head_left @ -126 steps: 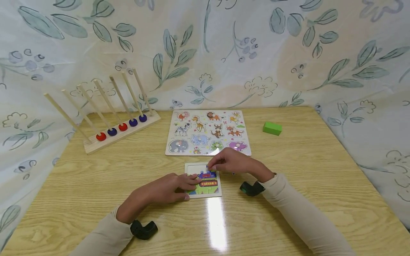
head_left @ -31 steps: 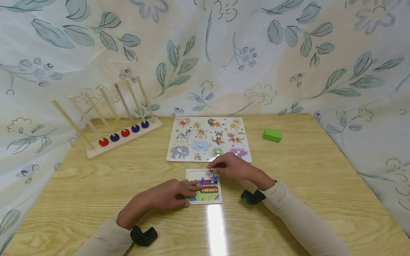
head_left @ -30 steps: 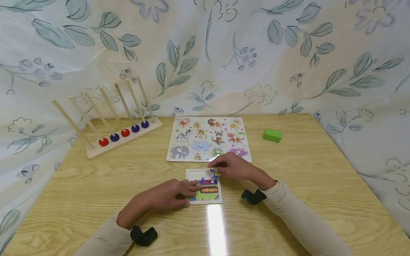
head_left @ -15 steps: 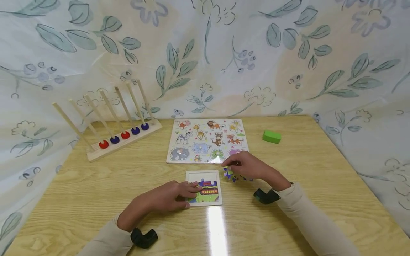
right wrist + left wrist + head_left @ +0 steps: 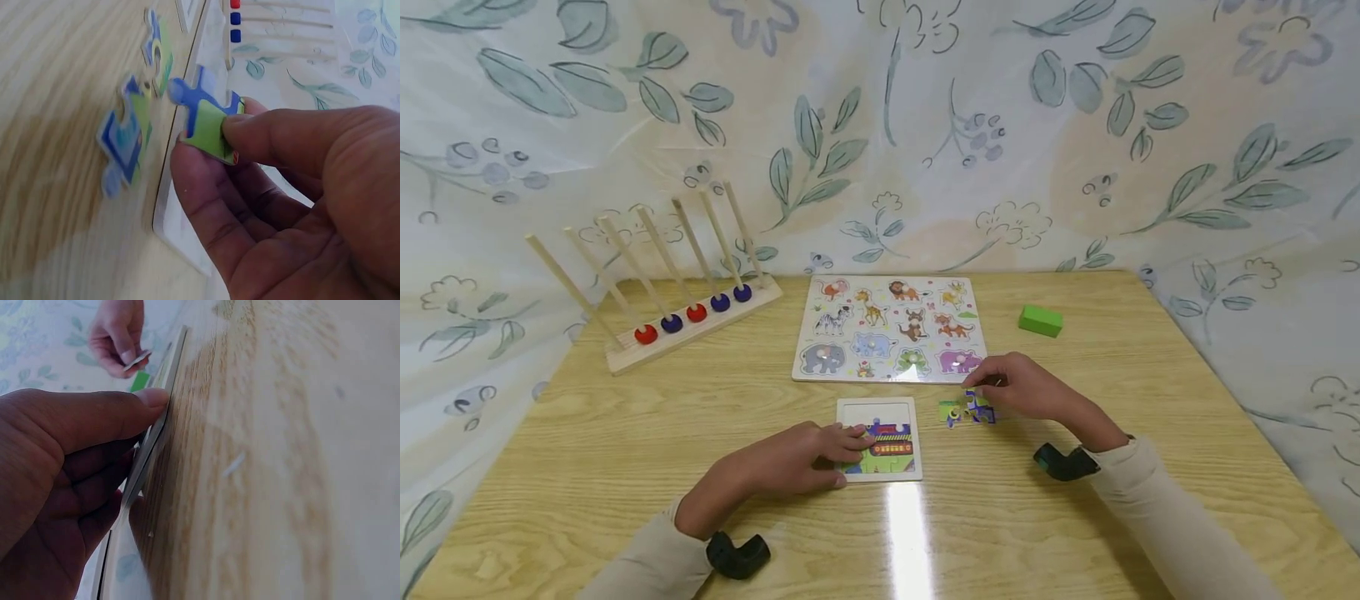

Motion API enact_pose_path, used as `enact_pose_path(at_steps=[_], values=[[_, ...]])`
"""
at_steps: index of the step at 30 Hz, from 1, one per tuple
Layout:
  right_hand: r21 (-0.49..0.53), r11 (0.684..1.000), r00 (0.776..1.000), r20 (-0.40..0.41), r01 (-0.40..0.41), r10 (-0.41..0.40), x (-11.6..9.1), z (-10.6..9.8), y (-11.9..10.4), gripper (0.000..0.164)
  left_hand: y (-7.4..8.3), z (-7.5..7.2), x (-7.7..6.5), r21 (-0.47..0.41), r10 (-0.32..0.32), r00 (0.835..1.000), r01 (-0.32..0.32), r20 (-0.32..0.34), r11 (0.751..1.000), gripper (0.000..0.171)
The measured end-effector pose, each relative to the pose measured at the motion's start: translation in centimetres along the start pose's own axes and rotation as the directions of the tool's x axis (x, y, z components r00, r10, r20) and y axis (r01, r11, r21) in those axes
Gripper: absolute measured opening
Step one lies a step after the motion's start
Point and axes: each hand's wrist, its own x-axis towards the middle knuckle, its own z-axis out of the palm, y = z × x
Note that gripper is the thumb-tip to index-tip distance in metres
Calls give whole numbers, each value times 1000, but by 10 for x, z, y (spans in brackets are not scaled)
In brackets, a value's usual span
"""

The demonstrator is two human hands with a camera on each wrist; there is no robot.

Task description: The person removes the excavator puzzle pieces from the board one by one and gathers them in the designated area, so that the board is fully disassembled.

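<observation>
My left hand [image 5: 801,454] rests on the left side of a small jigsaw tray [image 5: 918,442], fingers laid over the picture and thumb at the near edge. Joined pieces showing a tracked vehicle fill the tray's lower part; its top strip is bare. Right of the tray, my right hand [image 5: 1030,390] pinches a blue and green jigsaw piece [image 5: 209,122] between thumb and fingers, raised off the table. Beside it on the table lie loose jigsaw pieces [image 5: 125,137], also blue and green, partly overlapped by the hand in the head view.
An animal peg puzzle board [image 5: 891,329] lies just beyond the tray. A green block [image 5: 1041,321] sits at the back right. At the back left stands a wooden rod stand [image 5: 700,333] with red and blue beads. Patterned cloth [image 5: 880,150] hangs behind the table.
My right hand has moved right, from over the tray's top right corner to the loose pieces, holding a jigsaw piece. My left hand has stayed on the tray.
</observation>
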Motion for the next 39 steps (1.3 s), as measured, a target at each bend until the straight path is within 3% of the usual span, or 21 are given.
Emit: enact_pose_path(at_steps=[9, 19, 29, 39], values=[[-13, 1000, 1000, 7, 12, -12, -10, -13, 7, 19, -3, 0, -1, -20, 29, 1000, -29, -6, 999, 41], [-4, 999, 999, 41, -34, 34, -25, -24, 15, 18, -2, -1, 1, -28, 46, 999, -47, -6, 999, 41], [1, 997, 993, 83, -81, 81, -32, -27, 19, 16, -1, -2, 0, -34, 33, 999, -33, 2, 999, 41], [25, 994, 990, 96, -104, 101, -32, -25, 25, 16, -2, -1, 0, -43, 68, 998, -68, -3, 997, 42]])
